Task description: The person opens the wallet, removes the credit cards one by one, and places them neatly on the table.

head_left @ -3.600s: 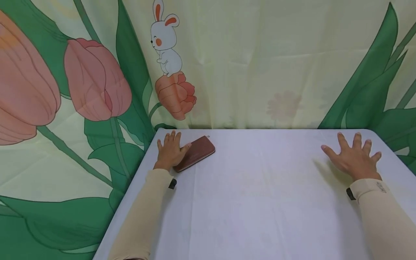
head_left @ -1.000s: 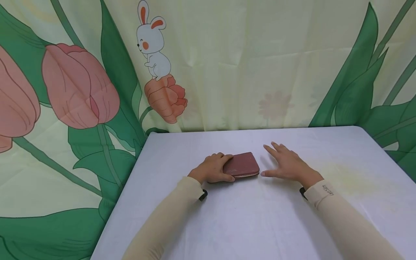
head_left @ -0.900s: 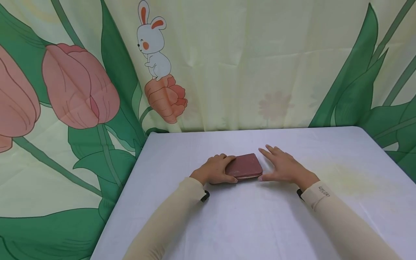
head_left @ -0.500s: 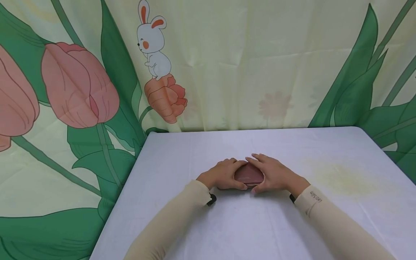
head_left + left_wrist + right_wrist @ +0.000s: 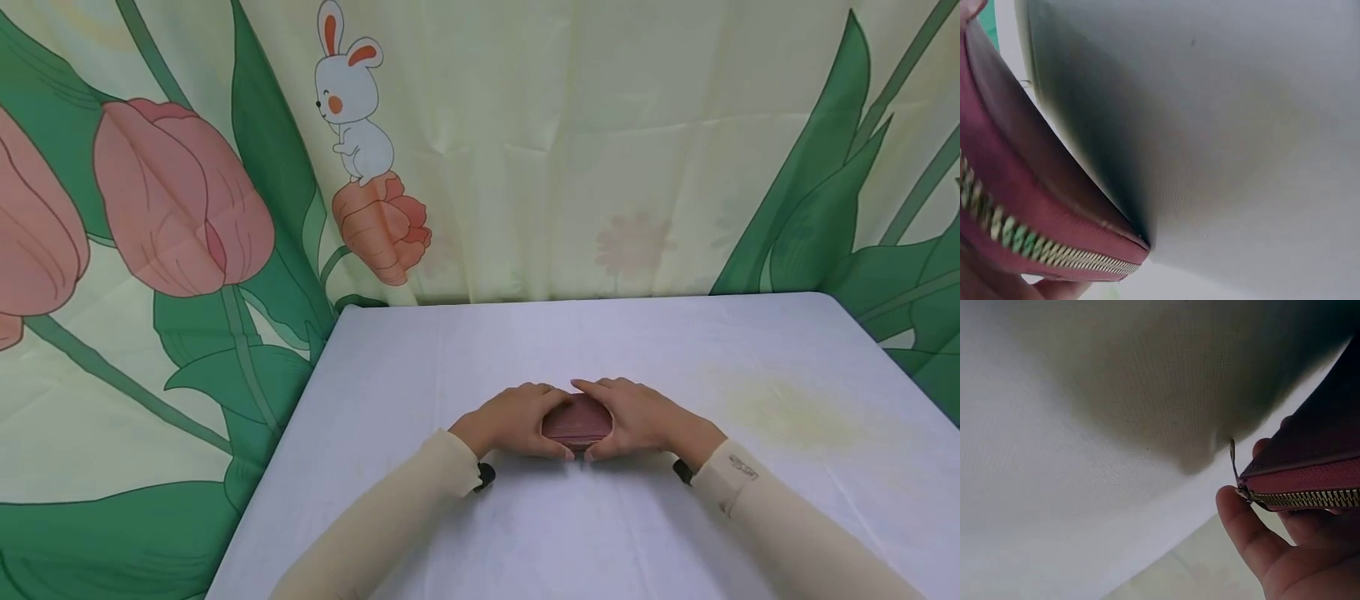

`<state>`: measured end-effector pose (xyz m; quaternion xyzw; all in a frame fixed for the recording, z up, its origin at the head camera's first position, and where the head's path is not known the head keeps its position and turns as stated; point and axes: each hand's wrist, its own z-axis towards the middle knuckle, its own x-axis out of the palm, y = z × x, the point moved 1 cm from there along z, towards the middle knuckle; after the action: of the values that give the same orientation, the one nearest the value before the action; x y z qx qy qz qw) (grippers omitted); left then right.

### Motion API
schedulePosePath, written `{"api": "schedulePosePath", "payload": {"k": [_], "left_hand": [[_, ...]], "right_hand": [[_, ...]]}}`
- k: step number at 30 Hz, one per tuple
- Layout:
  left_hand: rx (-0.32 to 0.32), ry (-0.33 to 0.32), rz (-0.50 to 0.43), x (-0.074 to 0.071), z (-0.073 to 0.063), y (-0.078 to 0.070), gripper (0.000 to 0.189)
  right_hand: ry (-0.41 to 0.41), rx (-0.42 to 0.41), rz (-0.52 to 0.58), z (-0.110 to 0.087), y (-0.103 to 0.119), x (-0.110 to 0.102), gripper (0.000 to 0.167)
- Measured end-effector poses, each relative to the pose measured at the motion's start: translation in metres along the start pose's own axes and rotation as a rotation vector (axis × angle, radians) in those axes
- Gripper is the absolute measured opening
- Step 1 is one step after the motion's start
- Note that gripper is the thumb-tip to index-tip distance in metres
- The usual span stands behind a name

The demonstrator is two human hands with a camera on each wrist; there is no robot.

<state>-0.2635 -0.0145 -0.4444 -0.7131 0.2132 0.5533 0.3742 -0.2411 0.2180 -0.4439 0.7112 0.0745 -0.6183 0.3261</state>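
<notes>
Nearest are two cream sleeves (image 5: 390, 517), reaching in from the lower corners, the right one with dark lettering near its cuff. Just past each cuff sits a small black wrist piece (image 5: 486, 477). Beyond them the left hand (image 5: 521, 421) and the right hand (image 5: 645, 418) grip a reddish-brown wallet (image 5: 577, 421) from opposite ends, thumbs along its near edge with tips just apart, fingers curved toward its far side. The wallet is between the hands, around the middle of the white surface (image 5: 570, 542); whether it touches the cloth is hard to tell. A metal zipper (image 5: 1316, 500) runs along its edge, its pull (image 5: 1233, 459) sticking out at a corner. To the right, a faint yellowish patch (image 5: 795, 412) marks the surface. Behind hangs a pale curtain (image 5: 525, 150) printed with a white rabbit (image 5: 360, 117), pink tulips (image 5: 183, 200) and green leaves (image 5: 817, 183).
</notes>
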Motion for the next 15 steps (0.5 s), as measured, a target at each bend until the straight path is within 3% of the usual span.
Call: {"api": "schedulePosePath", "payload": {"k": [4, 7, 11, 15], "left_hand": [[0.031, -0.023, 0.140, 0.003, -0.007, -0.008, 0.076], [0.059, -0.076, 0.202, 0.005, -0.011, -0.013, 0.058], [0.097, -0.171, 0.219, 0.005, -0.013, -0.016, 0.029], [0.094, -0.196, 0.182, 0.000, -0.015, -0.015, 0.018]], "right_hand": [[0.039, 0.042, 0.047, -0.004, 0.000, -0.004, 0.100], [0.071, 0.058, 0.109, -0.006, -0.001, -0.007, 0.096], [0.091, 0.055, 0.223, -0.010, -0.003, -0.012, 0.084], [0.068, 0.051, 0.315, -0.016, -0.007, -0.017, 0.074]]}}
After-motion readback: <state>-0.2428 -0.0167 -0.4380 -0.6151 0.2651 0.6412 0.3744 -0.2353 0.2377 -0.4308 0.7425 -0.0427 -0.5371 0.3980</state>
